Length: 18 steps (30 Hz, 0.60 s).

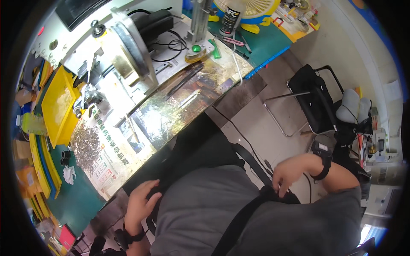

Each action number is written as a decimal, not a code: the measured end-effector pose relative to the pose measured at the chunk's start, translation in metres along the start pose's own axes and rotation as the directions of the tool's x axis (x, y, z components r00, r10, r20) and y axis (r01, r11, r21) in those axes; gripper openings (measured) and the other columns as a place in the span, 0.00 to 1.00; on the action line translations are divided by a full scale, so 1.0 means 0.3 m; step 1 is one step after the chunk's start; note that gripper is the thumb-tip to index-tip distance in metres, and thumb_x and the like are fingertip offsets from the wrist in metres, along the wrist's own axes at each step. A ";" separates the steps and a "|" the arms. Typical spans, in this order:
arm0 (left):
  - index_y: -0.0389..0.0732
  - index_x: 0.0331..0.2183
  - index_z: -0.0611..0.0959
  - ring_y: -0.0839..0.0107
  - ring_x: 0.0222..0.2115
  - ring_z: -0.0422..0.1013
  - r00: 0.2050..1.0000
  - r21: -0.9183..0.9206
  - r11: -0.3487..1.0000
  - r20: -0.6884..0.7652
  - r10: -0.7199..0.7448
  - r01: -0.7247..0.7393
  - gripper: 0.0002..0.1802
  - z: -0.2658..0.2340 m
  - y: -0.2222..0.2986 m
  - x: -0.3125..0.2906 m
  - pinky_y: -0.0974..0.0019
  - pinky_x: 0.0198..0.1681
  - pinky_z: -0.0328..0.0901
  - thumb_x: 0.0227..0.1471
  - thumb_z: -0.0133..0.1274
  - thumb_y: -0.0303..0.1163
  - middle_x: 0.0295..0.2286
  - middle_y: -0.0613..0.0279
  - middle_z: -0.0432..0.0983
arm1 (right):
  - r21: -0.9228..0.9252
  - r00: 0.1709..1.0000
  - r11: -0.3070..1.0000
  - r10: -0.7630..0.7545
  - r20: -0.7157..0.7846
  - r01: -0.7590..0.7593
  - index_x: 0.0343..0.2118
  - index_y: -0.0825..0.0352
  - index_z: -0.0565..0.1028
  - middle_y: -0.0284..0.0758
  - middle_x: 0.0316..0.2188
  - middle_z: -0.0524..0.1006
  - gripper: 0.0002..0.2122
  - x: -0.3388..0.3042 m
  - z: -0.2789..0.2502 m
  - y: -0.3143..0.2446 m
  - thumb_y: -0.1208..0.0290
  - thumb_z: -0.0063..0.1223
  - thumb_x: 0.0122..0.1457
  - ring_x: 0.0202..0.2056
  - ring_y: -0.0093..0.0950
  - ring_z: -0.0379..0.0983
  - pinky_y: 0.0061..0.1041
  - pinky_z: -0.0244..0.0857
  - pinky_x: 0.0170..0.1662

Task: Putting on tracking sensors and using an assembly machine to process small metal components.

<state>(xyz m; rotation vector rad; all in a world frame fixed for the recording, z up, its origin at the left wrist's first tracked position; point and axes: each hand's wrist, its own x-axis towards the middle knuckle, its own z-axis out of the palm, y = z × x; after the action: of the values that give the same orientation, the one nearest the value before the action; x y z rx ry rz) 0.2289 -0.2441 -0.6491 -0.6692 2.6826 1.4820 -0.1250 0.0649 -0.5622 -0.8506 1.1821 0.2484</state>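
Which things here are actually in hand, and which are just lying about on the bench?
In hand:
left hand resting on the dark lap garment
right hand touching the black webbing strap

Lying about:
yellow plastic tray
pile of small metal parts
green push button
black folding chair

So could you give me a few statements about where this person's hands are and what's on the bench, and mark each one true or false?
1. The left hand rests on the person's dark lap, at the edge of the grey shirt. True.
2. The right hand is holding the spray can. False: it is down at the person's side, on a black strap; the spray can stands far off on the bench.
3. A yellow tray sits at the bench's left side. True.
4. Both wrists are bare. False: each has a black band.
5. A heap of small metal parts lies near the tray. True.
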 end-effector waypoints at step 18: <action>0.38 0.38 0.84 0.60 0.32 0.76 0.910 -0.055 0.966 -0.352 0.219 -0.253 0.11 -0.144 0.168 -0.108 0.63 0.37 0.69 0.48 0.59 0.26 0.31 0.56 0.80 | -0.732 -0.244 0.500 -0.722 -0.648 0.463 0.24 0.69 0.75 0.31 0.21 0.75 0.04 0.061 -0.525 -0.571 0.78 0.60 0.51 0.24 0.20 0.70 0.19 0.63 0.29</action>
<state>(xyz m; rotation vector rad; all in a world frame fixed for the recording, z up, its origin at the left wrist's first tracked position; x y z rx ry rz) 0.2484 -0.2438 -0.5779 -0.6847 3.0636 1.7075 -0.1291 -0.1647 -0.5198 -1.8768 1.6937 -1.3840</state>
